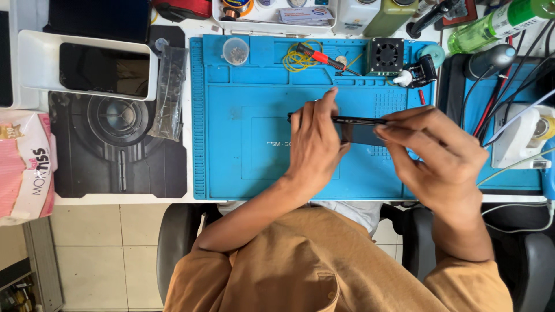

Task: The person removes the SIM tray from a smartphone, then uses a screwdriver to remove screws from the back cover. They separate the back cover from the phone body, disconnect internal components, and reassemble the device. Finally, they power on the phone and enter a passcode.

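Note:
A thin black phone-like device (358,124) is held on its edge above the blue work mat (248,144). My left hand (314,144) grips its left half, fingers over the top edge. My right hand (439,156) pinches its right end with thumb and fingertips. The lower part of the device is hidden behind both hands.
On the mat's far strip lie a small round tub of screws (235,51), a yellow wire coil (298,59), a red-handled screwdriver (324,58) and a small black fan (385,55). A white tray holding a dark tablet (87,69) sits left. Cables and tools crowd the right.

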